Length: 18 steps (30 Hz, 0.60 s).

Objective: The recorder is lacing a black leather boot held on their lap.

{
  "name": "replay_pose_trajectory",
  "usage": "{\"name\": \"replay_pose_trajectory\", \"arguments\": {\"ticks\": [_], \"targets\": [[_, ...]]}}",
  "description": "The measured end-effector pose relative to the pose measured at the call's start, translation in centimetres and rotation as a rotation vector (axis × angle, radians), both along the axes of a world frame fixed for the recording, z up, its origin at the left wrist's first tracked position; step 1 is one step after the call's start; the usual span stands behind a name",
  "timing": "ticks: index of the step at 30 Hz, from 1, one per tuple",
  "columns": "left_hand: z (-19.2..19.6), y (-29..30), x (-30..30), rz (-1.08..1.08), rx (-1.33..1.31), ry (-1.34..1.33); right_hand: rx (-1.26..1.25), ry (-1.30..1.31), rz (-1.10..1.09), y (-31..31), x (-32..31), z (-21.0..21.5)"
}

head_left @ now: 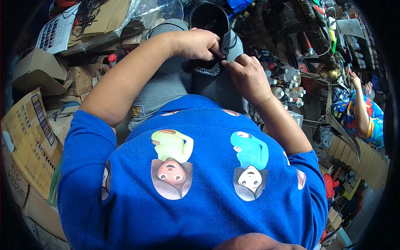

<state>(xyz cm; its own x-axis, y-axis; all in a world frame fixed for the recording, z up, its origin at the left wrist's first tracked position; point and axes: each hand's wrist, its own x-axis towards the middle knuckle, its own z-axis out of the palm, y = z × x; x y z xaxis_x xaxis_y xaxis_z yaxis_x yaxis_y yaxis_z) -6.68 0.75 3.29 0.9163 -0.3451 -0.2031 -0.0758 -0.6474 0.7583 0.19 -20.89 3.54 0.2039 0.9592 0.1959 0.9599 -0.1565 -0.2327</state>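
A black, hollow, round-rimmed thing (208,18) rests between my knees at the top of the view; I cannot tell its exact kind. A black strap-like piece (226,43) hangs from its right rim toward me. My left hand (202,45) is closed, with its fingertips at the strap's lower end. Just right of it, my right hand (251,79) is closed in a pinch with thumb and forefinger near the same spot; what it pinches is too small to make out. Below the fingertips lies a dark piece with a grey stitched edge (208,70), over my lap.
Opened cardboard boxes (39,73) and flattened cardboard (31,141) stand at the left. On the right are small clear bottles (293,89) and a tangle of tools and cables. Another person in a bright patterned top (366,114) sits at the far right, with raised hands.
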Motion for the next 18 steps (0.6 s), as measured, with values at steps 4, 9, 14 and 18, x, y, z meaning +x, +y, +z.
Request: {"name": "replay_pose_trajectory", "arguments": {"ticks": [4, 9, 14, 18], "targets": [[-0.8, 0.2, 0.0, -0.009, 0.039, -0.033, -0.195, -0.13, 0.065, 1.7, -0.5, 2.6], [-1.1, -0.1, 1.2, 0.069, 0.14, -0.141, -0.302, -0.157, 0.085, 3.5, 0.3, 2.3], [-1.9, 0.0, 1.6, 0.272, -0.184, -0.105, -0.25, 0.15, 0.071, 2.7, 2.4, 2.6], [-3.1, -0.5, 0.9, 0.326, 0.002, -0.436, -0.17, 0.348, -0.017, 3.6, 2.1, 0.0]]}}
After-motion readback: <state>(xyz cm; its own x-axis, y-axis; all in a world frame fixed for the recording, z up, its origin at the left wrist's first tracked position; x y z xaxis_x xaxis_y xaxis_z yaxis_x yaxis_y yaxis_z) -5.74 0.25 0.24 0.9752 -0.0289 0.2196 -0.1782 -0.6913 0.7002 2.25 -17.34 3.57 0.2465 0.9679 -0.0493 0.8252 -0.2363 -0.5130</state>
